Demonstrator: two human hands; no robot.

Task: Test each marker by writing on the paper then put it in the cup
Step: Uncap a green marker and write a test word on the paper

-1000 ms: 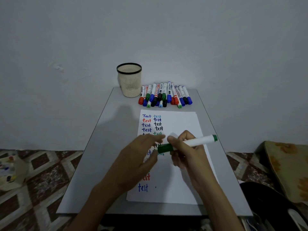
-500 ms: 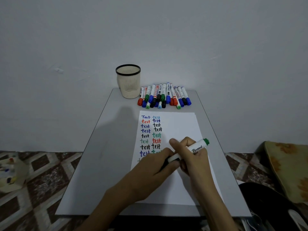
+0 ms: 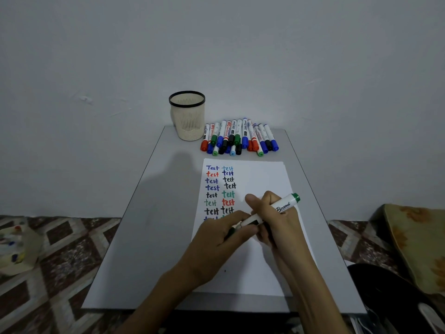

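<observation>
I judge the task to be partly done, and only on the writing side. The paper (image 3: pixel 262 174) under my hands carries two columns of the word "test" in blue, red, black and green. The lowest words are hidden by my fingers, and the sheet is blank to the right of my hands and nearer to me.

My right hand (image 3: pixel 279 225) is wrapped round the barrel of the green marker (image 3: pixel 284 205), whose green tail sticks out up and to the right of the knuckles. My left hand (image 3: pixel 216 239) pinches the same marker at its writing end. The fingers cover that end, so I cannot tell whether the tip is bare or covered.

The cup (image 3: pixel 187 121) stands well beyond my left hand at the far edge of the counter (image 3: pixel 154 225). No marker shows above its black rim. I see only slotted inner wall and not the bottom, so I take it to be empty. The other markers (image 3: pixel 238 138) lie in a row just beside it, straight ahead of my hands. By my reckoning, every drop into the cup is left to do.
</observation>
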